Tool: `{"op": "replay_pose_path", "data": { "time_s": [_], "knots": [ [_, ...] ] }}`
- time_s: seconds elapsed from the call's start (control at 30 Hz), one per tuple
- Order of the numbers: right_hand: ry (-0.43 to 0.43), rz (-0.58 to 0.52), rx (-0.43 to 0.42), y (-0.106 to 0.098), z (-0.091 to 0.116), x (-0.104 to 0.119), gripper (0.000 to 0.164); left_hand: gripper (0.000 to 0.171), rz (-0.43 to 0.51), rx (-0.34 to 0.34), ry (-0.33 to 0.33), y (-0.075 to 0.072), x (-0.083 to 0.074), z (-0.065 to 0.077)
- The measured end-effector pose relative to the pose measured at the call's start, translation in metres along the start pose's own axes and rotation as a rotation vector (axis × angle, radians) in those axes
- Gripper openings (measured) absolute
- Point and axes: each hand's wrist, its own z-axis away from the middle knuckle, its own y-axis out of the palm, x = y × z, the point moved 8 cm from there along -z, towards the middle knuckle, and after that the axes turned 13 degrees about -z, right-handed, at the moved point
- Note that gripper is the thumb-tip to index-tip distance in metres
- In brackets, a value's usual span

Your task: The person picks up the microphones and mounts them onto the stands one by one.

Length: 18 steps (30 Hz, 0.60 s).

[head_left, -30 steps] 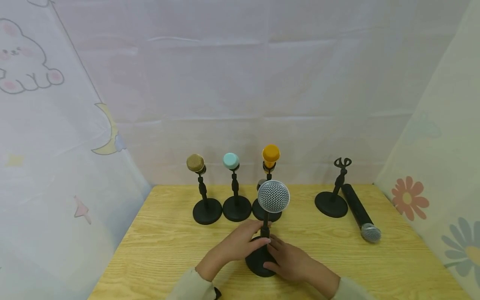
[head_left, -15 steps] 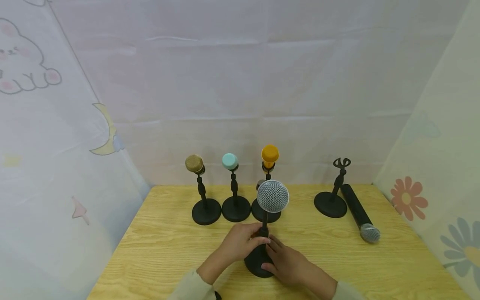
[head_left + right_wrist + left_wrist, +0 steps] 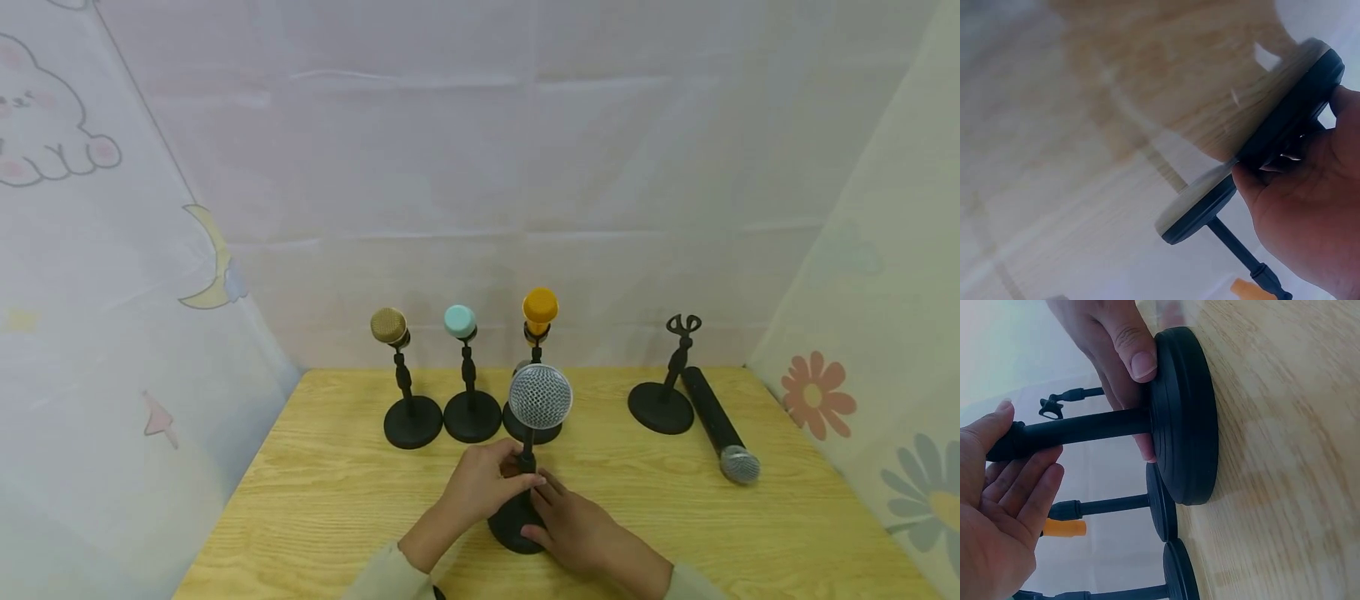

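A silver mesh-headed microphone tops a black desk stand in front of me. My left hand grips the stand's pole, thumb and fingers around the collar at its upper part in the left wrist view. At the round base, my right hand holds the right side, its thumb over the base and its other fingers by the pole. Standing on the table, the base shows as a thick disc in the right wrist view. The microphone's body is mostly hidden behind its head.
Behind stand a gold microphone, a light blue microphone and an orange microphone, each on a black stand. To the right are a bare stand with a clip and a lying black microphone. Cloth walls surround the wooden table.
The silver microphone head has shifted slightly left and down. Both hands keep their hold on the stand with hardly any movement.
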Motion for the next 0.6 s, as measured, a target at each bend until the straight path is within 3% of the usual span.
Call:
{"op": "replay_pose_path", "data": {
  "time_s": [0.6],
  "knots": [
    [-0.052, 0.007, -0.004, 0.0020, -0.0005, -0.0008, 0.079, 0.038, -0.008, -0.019, -0.003, 0.0001, 0.0000, 0.0019]
  ]
}}
